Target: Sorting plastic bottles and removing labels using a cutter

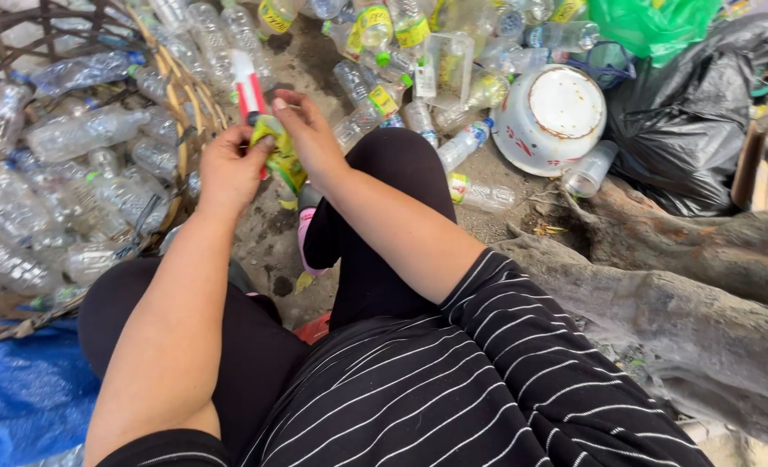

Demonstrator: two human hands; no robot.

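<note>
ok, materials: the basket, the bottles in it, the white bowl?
Basket: looks like woven cane or bamboo, brown and matt; bent strips cross in an open lattice.
Bottles: clear thin plastic, glossy; see-through, several crushed and dented.
Bowl: probably enamelled metal, though it could be plastic; white and smooth, upside down, with red marks and scuffs on its side.

Yellow-green bottle label (pixel 282 156) pinched between both hands, centre. Yellow labels on clear bottles (pixel 384 98) in pile at top. Stripped clear bottles (pixel 81 130) in wicker basket, left.
</note>
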